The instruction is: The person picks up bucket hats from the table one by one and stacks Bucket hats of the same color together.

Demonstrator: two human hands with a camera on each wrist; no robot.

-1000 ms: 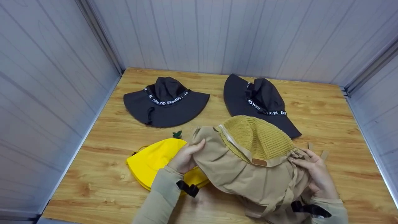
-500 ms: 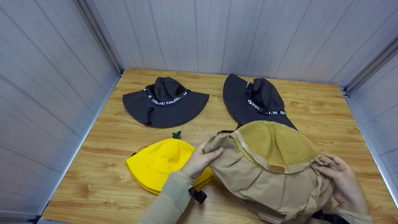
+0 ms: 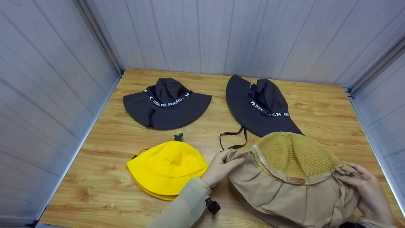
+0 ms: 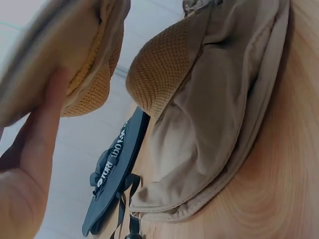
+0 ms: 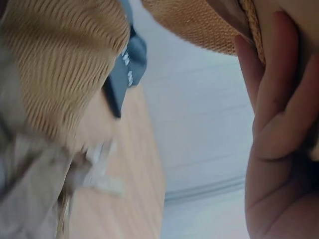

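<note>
R hand [image 3: 371, 191] gripped the tied side of a beige cloth sun hat w/ ochre knitted crown [image 3: 281, 194]; L hand [image 3: 219, 169] pinched the opp. brim edge, thumb on top. That hat hung tilted, crown away from the person, approx. above a 2nd beige cloth hat w/ woven crown [image 4: 199, 114], which lay on the wood-grain table [image 3: 104, 164]. Step looked like lining the two up: best done w/ hands level, crown over crown, brim spread so no pleats folded under. Ribbon ties [image 3: 341, 191] were best left outside; the thin black cord [image 3: 236, 146] near L fingertips could've snagged. A bright-yellow cloth bucket hat [image 3: 167, 171] sat close by L sleeve [image 3: 186, 201], so little slack there. Farther back: two charcoal wide-brim hats w/ lettered bands, left one [image 3: 177, 115] fully visible, right one [image 3: 243, 107] partly hidden.
</note>
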